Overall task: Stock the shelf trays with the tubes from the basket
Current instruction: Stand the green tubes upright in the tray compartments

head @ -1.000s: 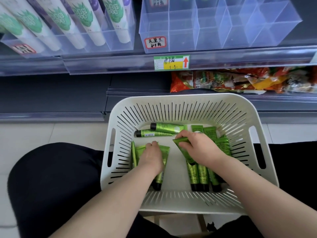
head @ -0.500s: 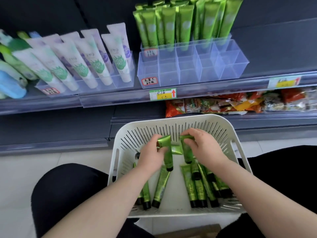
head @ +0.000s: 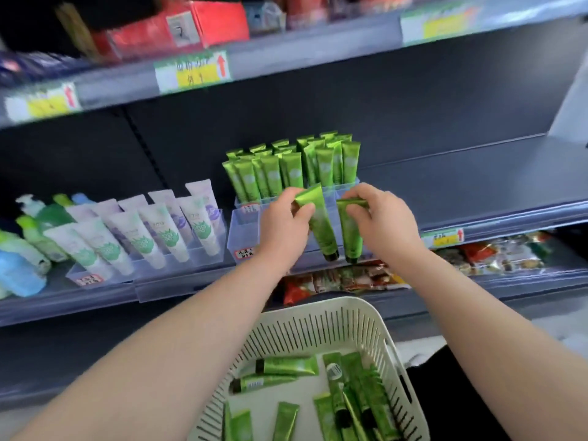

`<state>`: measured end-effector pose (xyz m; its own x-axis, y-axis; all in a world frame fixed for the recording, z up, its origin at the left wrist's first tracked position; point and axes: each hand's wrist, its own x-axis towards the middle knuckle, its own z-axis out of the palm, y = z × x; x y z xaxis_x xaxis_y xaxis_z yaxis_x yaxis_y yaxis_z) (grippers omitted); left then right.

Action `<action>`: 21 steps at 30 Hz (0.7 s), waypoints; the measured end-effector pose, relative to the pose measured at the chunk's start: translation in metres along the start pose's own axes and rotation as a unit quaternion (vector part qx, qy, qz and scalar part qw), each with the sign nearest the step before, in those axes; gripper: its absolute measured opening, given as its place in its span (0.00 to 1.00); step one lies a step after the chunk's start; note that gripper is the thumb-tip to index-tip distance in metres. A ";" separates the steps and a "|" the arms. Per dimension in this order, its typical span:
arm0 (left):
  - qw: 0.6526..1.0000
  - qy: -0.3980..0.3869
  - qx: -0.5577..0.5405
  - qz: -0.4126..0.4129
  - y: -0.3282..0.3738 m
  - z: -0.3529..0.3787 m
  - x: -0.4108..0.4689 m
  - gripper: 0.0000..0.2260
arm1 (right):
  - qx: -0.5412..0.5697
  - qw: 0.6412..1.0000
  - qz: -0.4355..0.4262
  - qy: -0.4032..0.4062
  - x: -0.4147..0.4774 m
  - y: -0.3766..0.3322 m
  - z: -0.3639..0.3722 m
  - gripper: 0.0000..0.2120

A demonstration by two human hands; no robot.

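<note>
Tubes, two green ones with black caps, hang cap-down in front of the clear shelf tray (head: 245, 232). The left hand (head: 283, 224) pinches the crimped end of the left tube (head: 321, 224) between thumb and fingertips, and the right hand (head: 381, 218) pinches the crimp of the right tube (head: 351, 233) the same way. Each grip is closed on its own tube, and the two tubes hang just beside each other without touching. Behind them the back compartments of the tray hold a packed block of standing green tubes (head: 286, 176). Loose green tubes (head: 286, 366) lie flat in the white slotted basket (head: 318, 319) below the arms. The tray sits on a grey shelf (head: 477, 186) with a dark back panel. To its left a second clear tray (head: 208, 254) carries white and lilac tubes (head: 165, 230), then green and blue bottles (head: 22, 272). Snack packets (head: 496, 253) fill the shelf beneath. A higher shelf carries a yellow price tag (head: 194, 71) and a red box (head: 178, 27), both blurred.
</note>
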<state>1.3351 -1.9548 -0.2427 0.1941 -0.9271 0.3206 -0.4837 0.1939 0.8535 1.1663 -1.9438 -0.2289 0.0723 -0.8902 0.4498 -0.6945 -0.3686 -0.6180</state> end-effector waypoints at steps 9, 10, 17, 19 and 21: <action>0.999 0.005 0.031 0.024 0.045 0.059 0.093 0.15 | 0.010 0.997 0.043 0.063 0.075 0.034 -0.034 0.09; 0.999 0.000 0.044 0.024 0.045 0.065 0.102 0.15 | 0.005 0.998 0.035 0.057 0.081 0.037 -0.034 0.09; 0.988 -0.045 0.146 0.016 0.025 0.092 0.147 0.12 | -0.015 0.998 -0.006 0.054 0.113 0.059 -0.028 0.08; 0.986 -0.062 0.153 0.003 0.015 0.095 0.155 0.11 | -0.017 0.998 -0.016 0.056 0.119 0.061 -0.023 0.08; 0.984 -0.078 0.158 0.003 0.006 0.097 0.159 0.10 | -0.018 0.998 -0.026 0.058 0.123 0.062 -0.019 0.08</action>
<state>1.2801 -2.1320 -0.2266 0.0692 -0.9688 0.2380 -0.7300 0.1135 0.6740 1.1187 -2.0712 -0.1996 0.0266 -0.8321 0.5540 -0.7172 -0.4020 -0.5693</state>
